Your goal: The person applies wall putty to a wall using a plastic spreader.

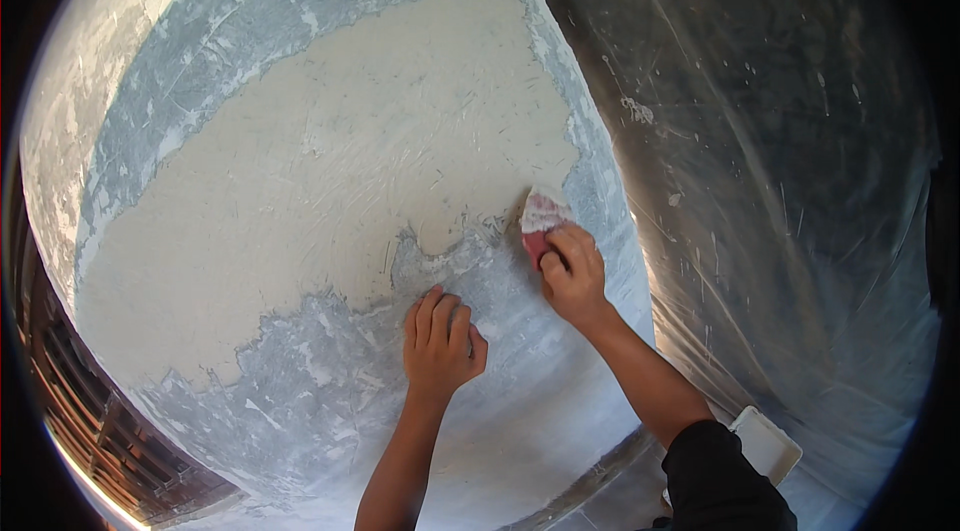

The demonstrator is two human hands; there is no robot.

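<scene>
My right hand [568, 281] grips a red spatula [535, 243] whose blade carries white paste, held at the ragged lower edge of a cream coat [300, 181] on the curved, mottled grey surface [170, 101]. My left hand [440, 346] is lower and to the left, over the grey area, with fingers curled; whatever it holds, if anything, is hidden beneath them.
Translucent plastic sheeting [780, 181] with white spatters hangs along the right. A pale rectangular tray [770, 441] lies at lower right, partly behind my forearm. Wooden slats [90, 401] show at lower left beside the curved surface.
</scene>
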